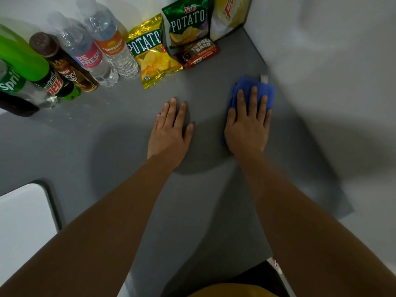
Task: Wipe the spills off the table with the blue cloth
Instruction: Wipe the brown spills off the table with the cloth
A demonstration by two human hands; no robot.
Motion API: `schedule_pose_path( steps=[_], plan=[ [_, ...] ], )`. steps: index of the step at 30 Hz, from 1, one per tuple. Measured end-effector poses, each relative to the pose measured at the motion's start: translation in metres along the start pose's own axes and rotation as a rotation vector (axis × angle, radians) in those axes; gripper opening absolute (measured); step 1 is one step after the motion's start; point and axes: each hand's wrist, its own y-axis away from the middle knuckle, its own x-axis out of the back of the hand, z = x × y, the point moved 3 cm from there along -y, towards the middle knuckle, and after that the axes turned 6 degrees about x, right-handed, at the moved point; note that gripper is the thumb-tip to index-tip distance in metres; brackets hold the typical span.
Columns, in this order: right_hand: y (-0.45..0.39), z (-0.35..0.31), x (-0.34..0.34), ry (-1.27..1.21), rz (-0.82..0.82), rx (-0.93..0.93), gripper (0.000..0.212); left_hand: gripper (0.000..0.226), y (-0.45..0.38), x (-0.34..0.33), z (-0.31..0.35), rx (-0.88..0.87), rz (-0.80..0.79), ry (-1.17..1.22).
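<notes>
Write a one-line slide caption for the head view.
Right hand presses blue cloth flat on grey table; left hand rests beside it.

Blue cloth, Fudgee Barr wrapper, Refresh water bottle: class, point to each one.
Blue cloth (264, 91): head view, exposed top edge beyond the fingers.
Brown Fudgee Barr wrapper (198, 53): head view, centre.
Clear Refresh water bottle (87, 55): head view, pink label.

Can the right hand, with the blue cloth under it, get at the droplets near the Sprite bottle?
Probably yes, with a long sweep. The right hand presses the blue cloth by the wall, and the droplets lie across bare table. Only the flat left hand sits in that path.
</notes>
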Motion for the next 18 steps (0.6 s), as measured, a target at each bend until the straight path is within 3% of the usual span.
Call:
schedule_pose_path(
  steps=[3,7,13,18],
  plan=[
    [0.032,-0.008,-0.006,0.014,0.021,-0.013,0.060,0.061,0.001,-0.002,0.000,-0.005,0.011,-0.010],
    [0.050,-0.033,-0.017,0.026,-0.007,0.105,0.060,0.061,0.001,-0.003,0.001,-0.002,0.023,-0.025],
    [-0.011,-0.047,-0.014,0.052,-0.084,0.354,0.058,0.061,0.001,0.000,0.001,0.003,0.004,-0.042],
    [-0.055,-0.036,-0.002,0.036,-0.086,0.307,0.057,0.061,0.000,0.003,0.001,0.002,-0.023,-0.061]
  ],
)
